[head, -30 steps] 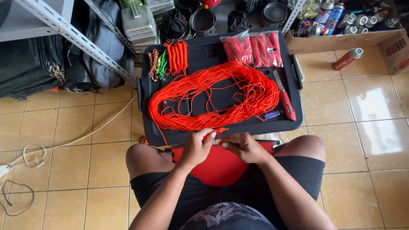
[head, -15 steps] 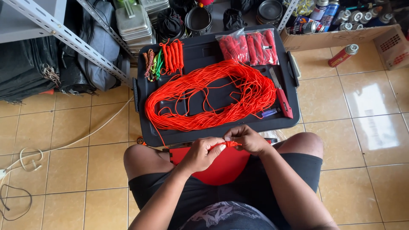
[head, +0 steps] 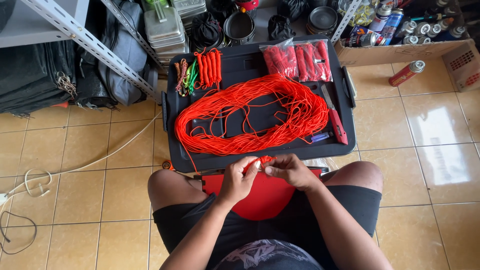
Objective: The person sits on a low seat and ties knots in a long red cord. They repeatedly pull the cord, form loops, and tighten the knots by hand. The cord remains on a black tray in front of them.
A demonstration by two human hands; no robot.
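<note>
I sit on the tiled floor with a red board [head: 260, 197] across my lap. My left hand [head: 239, 179] and my right hand [head: 290, 170] meet over it, both pinching a small bundle of red cord [head: 258, 162]. The cord runs from a big loose coil of red cord [head: 250, 115] spread on a black plastic lid [head: 345, 145] in front of my knees. On the lid's far edge lie finished red cord bundles [head: 210, 67] and two clear bags of red cord [head: 297, 59].
A red utility knife [head: 336, 118] and a small lighter [head: 321, 136] lie at the lid's right side. A metal shelf frame [head: 95, 47], dark bags, pots and gas canisters [head: 407, 73] crowd the back. A white cable [head: 90, 162] trails at left.
Both hands have stayed at the lid's near edge, working the small cord bundle; the right hand has shifted slightly over the left. The view has tilted a little.
</note>
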